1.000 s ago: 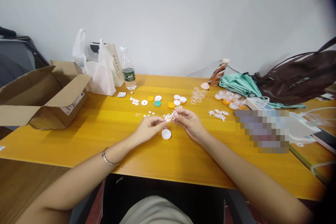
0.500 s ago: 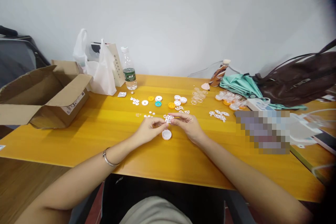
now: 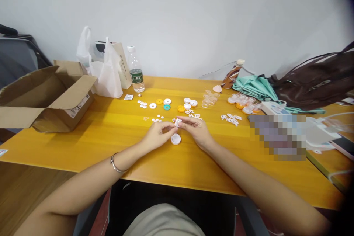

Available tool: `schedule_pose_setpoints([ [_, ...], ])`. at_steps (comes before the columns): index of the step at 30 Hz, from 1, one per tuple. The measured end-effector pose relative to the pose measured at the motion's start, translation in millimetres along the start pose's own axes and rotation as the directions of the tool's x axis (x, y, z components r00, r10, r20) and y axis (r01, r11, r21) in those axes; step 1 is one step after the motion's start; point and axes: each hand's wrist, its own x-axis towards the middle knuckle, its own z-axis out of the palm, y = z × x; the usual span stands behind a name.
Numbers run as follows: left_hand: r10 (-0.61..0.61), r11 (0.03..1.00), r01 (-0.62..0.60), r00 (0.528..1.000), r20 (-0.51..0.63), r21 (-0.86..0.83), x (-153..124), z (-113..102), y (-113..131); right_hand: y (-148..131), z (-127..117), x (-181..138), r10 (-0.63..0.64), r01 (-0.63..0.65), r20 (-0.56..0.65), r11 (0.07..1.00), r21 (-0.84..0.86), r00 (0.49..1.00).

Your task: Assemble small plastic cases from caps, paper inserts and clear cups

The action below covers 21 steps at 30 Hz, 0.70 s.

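Your desk (image 3: 110, 136) is yellow, smooth and slightly glossy; its front edge runs under both your forearms (image 3: 249, 177). A broad stretch of wood lies between the box (image 3: 66, 118) and your left hand (image 3: 162, 134), and another beside your right hand (image 3: 197, 132). The box, brown cardboard with its flaps spread, stands along the left edge. At the far right sags the dark brown bag (image 3: 320, 81), leather-like and creased, and next to it the rumpled green cloth (image 3: 257, 90). The carrier (image 3: 109, 77) is thin white plastic, its handles standing up. Beside it your clear bottle (image 3: 136, 77) stands upright, while the brown bottle (image 3: 232, 75) near the cloth leans.

Your hands face each other over the middle, wrists low (a metal bangle (image 3: 116, 163) circles the left one). Nearer you than the fingertips sits the round white dish (image 3: 176, 139). Beyond them lie flat discs in white, yellow and teal (image 3: 166, 107), clear rings (image 3: 210, 99) in a heap, and openwork white cutouts (image 3: 231, 118) to the right. Thumbs and fingers of both hands pinch a white openwork piece (image 3: 177, 122) between them, just above the dish; whether it is one part or two is too small to tell.
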Motion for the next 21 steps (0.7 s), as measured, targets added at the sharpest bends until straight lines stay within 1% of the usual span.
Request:
schedule_pose_setpoints([
  [5,0.008,1.0,-0.008,1.0,-0.019,-0.004,-0.5,1.9,0.3,-3.1,1.7,-1.7,0.039,-0.038,-0.009,0.996,0.083,0.999],
  [9,0.011,1.0,-0.011,1.0,-0.03,0.005,0.1,2.3,0.3,-6.2,3.6,-3.1,0.022,-0.022,-0.005,0.993,0.115,1.0],
  [16,0.047,0.999,-0.046,0.998,-0.042,0.028,0.3,1.8,2.5,-9.3,3.4,-3.7,-0.023,0.024,-0.029,0.998,0.057,0.999],
  [19,0.04,0.998,-0.039,0.999,-0.022,0.044,0.9,0.1,0.7,-9.8,3.2,-3.6,-0.034,0.035,-0.017,0.998,0.048,0.999],
  [21,0.027,0.998,-0.029,0.999,0.026,0.051,1.3,-3.3,-0.3,-10.3,1.7,-3.2,-0.034,0.034,-0.001,0.998,0.045,0.999],
])
